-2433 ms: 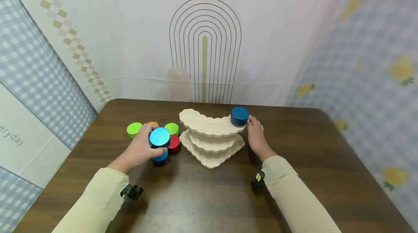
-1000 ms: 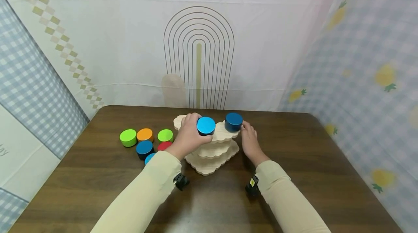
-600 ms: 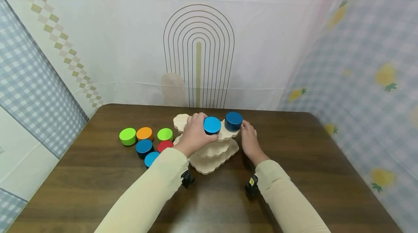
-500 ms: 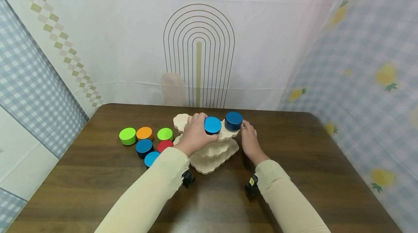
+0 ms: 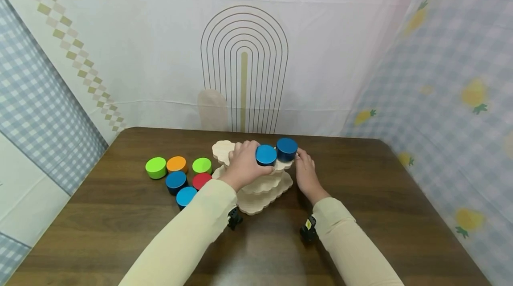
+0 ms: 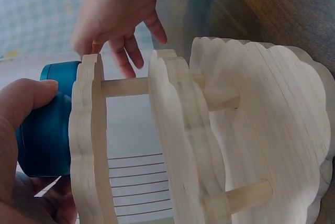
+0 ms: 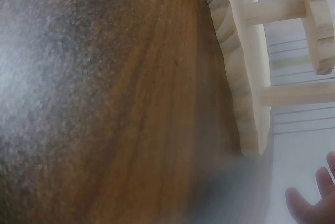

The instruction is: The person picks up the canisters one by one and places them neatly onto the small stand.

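In the head view my left hand (image 5: 246, 166) holds a blue round tin (image 5: 266, 155), thumb and fingers around its side, at the top tier of a pale wooden three-tier stand (image 5: 260, 201) with scalloped edges. The left wrist view shows this blue tin (image 6: 44, 135) against the top board (image 6: 86, 140). Beside it, at the tier's right end, stands a darker blue tin (image 5: 287, 149). My right hand (image 5: 306, 172) is at that end, next to the darker tin, its fingers loosely extended. Whether it touches the tin or the board, I cannot tell.
Left of the stand, several round tins stand on the brown table (image 5: 100, 232): two green (image 5: 156, 167), one orange (image 5: 177, 164), one red (image 5: 201, 180), one dark blue (image 5: 176, 181) and one light blue (image 5: 186, 197), partly behind my left sleeve. A patterned cloth (image 5: 160, 54) hangs behind.
My left hand has carried the blue tin from the group at left over to the stand's top tier, then slightly rightward toward the darker tin. The right hand has stayed by the tier's right end.
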`<act>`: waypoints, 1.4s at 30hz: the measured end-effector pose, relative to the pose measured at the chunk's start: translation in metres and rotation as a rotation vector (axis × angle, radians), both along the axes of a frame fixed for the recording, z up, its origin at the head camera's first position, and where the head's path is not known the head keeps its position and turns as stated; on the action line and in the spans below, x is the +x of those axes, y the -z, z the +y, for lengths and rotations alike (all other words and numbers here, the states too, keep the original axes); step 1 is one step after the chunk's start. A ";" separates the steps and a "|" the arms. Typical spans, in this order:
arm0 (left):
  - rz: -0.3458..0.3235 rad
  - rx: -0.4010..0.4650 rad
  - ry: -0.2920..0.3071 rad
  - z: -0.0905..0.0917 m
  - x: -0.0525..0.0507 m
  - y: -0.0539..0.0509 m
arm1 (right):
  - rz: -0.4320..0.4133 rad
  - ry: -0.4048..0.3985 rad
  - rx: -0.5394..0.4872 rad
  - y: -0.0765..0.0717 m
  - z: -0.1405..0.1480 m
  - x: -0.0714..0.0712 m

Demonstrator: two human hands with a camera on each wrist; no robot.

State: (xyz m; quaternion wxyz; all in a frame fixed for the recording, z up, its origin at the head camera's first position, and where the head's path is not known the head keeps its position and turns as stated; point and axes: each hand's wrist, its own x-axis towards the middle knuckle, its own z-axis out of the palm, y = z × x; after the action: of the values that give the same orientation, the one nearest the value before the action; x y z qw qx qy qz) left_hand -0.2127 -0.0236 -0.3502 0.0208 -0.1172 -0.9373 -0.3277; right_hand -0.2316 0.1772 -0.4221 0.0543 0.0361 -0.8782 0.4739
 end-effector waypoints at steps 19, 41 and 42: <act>0.006 0.038 -0.014 0.004 -0.001 0.002 | -0.007 -0.014 -0.004 0.000 0.000 0.002; 0.098 0.099 0.003 -0.012 0.013 0.003 | 0.002 -0.006 -0.011 0.001 0.000 -0.001; 0.105 0.113 0.005 -0.015 0.015 0.002 | -0.001 -0.005 -0.011 0.001 0.000 -0.001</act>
State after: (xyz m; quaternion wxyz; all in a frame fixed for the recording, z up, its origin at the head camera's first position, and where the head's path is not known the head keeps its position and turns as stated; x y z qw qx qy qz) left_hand -0.1981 -0.0382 -0.3521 0.0755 -0.1353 -0.9146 -0.3735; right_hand -0.2321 0.1771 -0.4230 0.0529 0.0377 -0.8755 0.4788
